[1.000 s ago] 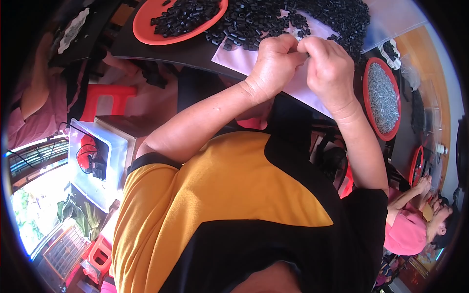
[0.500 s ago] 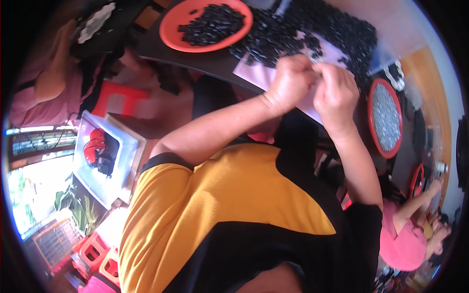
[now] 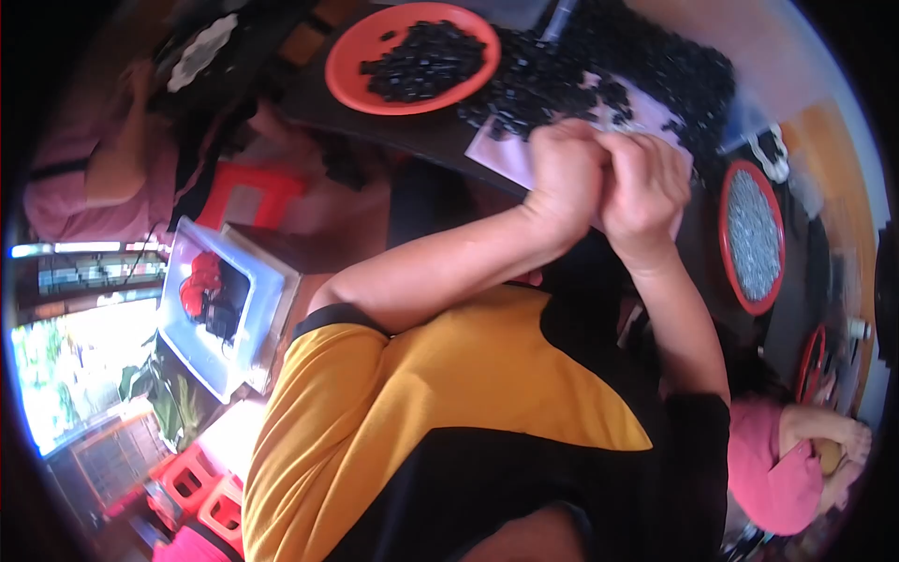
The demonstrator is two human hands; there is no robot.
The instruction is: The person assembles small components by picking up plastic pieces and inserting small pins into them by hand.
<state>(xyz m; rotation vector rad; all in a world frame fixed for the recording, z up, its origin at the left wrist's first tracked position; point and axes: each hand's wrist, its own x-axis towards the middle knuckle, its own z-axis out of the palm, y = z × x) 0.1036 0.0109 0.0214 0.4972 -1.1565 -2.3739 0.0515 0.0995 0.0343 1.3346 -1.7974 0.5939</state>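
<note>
My left hand (image 3: 566, 173) and my right hand (image 3: 643, 187) meet in front of me, with their fingertips turned inward and touching or nearly so. Both have curled, closed fingers, and whatever lies between them is hidden. Under them is a pale pink sheet (image 3: 503, 155) at the table edge. Just beyond, small black pieces (image 3: 534, 84) are heaped on the table and partly on the sheet.
An orange-red basin (image 3: 348, 70) holding similar black pieces stands left of the heap. To the right sits a red basin (image 3: 780, 245) full of small silvery pieces. A clear plastic bin (image 3: 245, 351) is at my left. Co-workers in pink (image 3: 773, 464) sit on both sides.
My hands have turned slightly and the fingers are tucked further inward. The whole scene has shifted a little right in the picture. The right-hand co-worker's outstretched arm has drawn in.
</note>
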